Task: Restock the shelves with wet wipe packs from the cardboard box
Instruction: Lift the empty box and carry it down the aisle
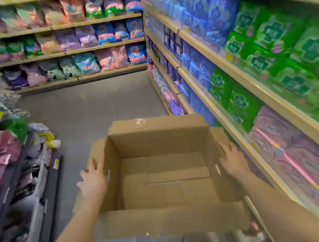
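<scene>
An open cardboard box is held up in front of me, its flaps folded out and nothing inside it. My left hand grips its left wall and flap. My right hand presses flat against its right wall. On my right, the wooden shelves carry rows of blue packs, green packs and pink-purple packs. The whole view is blurred by motion.
Grey floor runs ahead down the aisle to a back shelf unit full of coloured bags. A lower rack with dark and purple goods stands close on my left.
</scene>
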